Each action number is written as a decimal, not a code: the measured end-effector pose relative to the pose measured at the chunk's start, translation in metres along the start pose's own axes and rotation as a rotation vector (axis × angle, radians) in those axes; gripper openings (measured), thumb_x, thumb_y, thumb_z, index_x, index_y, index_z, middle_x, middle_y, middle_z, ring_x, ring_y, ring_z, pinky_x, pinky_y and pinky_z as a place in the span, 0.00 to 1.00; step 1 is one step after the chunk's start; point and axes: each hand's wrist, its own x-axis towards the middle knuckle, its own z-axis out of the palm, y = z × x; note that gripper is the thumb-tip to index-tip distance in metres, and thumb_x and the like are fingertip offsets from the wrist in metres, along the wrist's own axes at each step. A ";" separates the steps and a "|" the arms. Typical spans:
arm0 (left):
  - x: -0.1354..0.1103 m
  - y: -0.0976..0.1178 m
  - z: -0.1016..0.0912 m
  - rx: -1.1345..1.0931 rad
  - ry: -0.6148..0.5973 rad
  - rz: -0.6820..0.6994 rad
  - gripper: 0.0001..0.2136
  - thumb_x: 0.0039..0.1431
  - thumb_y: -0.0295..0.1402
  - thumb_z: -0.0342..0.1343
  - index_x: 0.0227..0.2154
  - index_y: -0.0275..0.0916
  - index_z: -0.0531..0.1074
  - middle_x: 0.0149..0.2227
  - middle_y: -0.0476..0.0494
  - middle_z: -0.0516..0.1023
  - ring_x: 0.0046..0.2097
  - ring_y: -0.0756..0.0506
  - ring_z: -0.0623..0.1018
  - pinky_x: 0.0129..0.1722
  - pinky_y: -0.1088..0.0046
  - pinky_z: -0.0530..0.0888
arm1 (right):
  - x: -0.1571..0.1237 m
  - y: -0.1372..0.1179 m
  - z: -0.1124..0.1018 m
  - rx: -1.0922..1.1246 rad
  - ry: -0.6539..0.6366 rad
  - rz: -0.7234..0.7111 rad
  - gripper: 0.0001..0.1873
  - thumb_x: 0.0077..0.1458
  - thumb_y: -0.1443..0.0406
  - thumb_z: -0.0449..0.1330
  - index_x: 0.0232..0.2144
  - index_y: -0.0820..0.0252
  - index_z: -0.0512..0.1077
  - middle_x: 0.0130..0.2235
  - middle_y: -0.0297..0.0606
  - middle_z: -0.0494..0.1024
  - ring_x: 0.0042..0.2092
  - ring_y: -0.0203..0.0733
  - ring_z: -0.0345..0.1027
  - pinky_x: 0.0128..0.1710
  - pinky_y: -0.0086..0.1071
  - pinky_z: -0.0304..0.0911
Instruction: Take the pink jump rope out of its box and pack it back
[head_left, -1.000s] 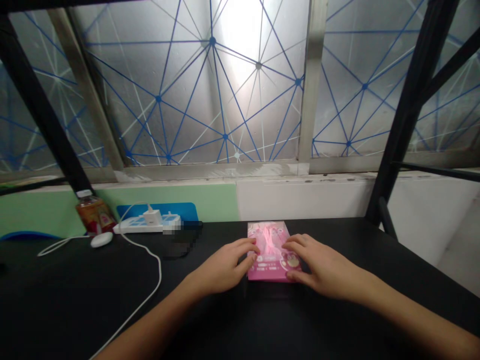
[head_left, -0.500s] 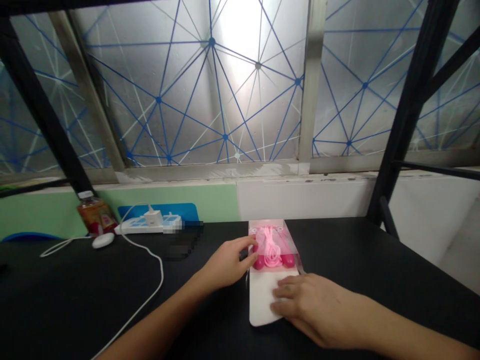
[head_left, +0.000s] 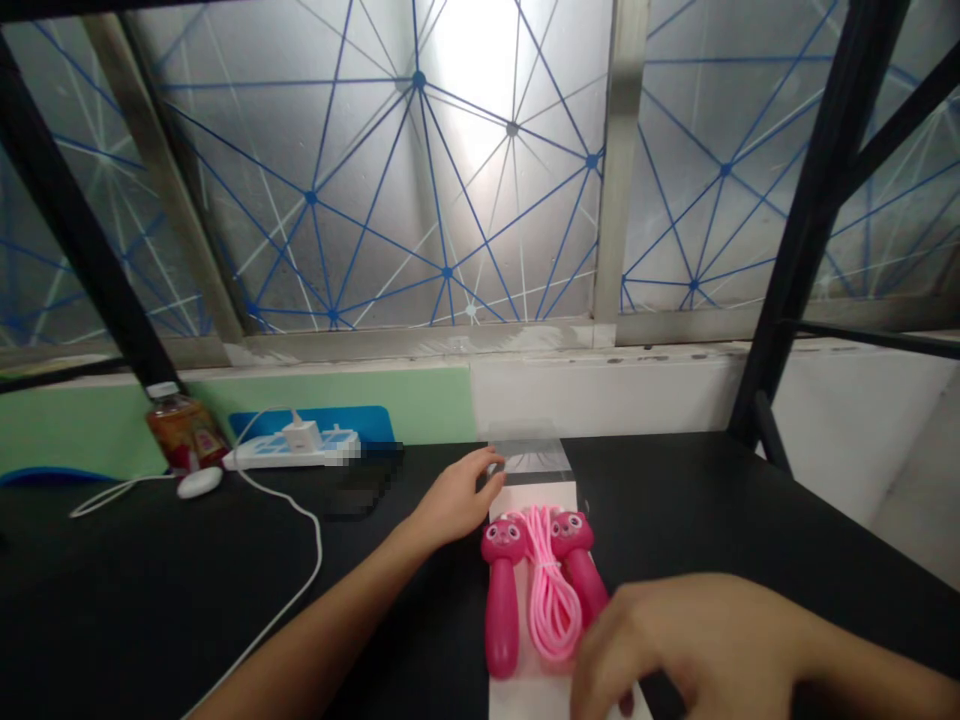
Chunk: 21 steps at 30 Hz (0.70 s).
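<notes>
A pink jump rope (head_left: 553,610) with two animal-faced handles lies on a white card (head_left: 534,496), its cord bundled between the handles. Behind it, a clear plastic package (head_left: 534,458) still covers only the card's far end. My left hand (head_left: 459,495) grips the package's left edge between thumb and fingers. Near the right handle, my right hand (head_left: 694,640) is curled over the card's near right edge; its fingertips are partly hidden and slightly blurred. The card's near end runs out of the bottom of the view.
On the black table (head_left: 420,640), a white power strip (head_left: 262,452) with a charger (head_left: 301,436) stands at the back left. A bottle (head_left: 184,430), a white mouse-shaped object (head_left: 200,483) and a white cable (head_left: 313,560) are nearby. Black frame posts (head_left: 795,230) rise at both sides.
My right hand has drawn the card and jump rope toward me, out of the clear package. My left hand has stayed at the package and shifted slightly away from me.
</notes>
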 end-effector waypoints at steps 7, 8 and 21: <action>-0.027 0.024 -0.033 0.132 -0.120 0.096 0.12 0.63 0.40 0.51 0.43 0.41 0.74 0.36 0.45 0.76 0.36 0.44 0.76 0.37 0.70 0.71 | 0.002 0.049 -0.013 -0.555 0.637 0.440 0.10 0.61 0.61 0.57 0.42 0.57 0.74 0.37 0.38 0.74 0.33 0.41 0.68 0.34 0.33 0.61; -0.030 0.029 -0.037 0.149 -0.194 0.093 0.13 0.63 0.42 0.52 0.43 0.42 0.74 0.31 0.47 0.76 0.32 0.45 0.75 0.32 0.71 0.69 | 0.002 0.056 -0.012 -0.576 0.638 0.465 0.13 0.59 0.59 0.59 0.45 0.57 0.72 0.40 0.39 0.74 0.34 0.41 0.68 0.34 0.33 0.61; -0.041 0.034 -0.043 0.071 -0.394 0.077 0.17 0.62 0.45 0.53 0.46 0.41 0.75 0.34 0.46 0.80 0.32 0.45 0.77 0.30 0.74 0.67 | 0.012 0.079 -0.002 -0.244 0.696 0.481 0.09 0.57 0.63 0.60 0.41 0.59 0.70 0.31 0.33 0.72 0.28 0.35 0.64 0.27 0.29 0.56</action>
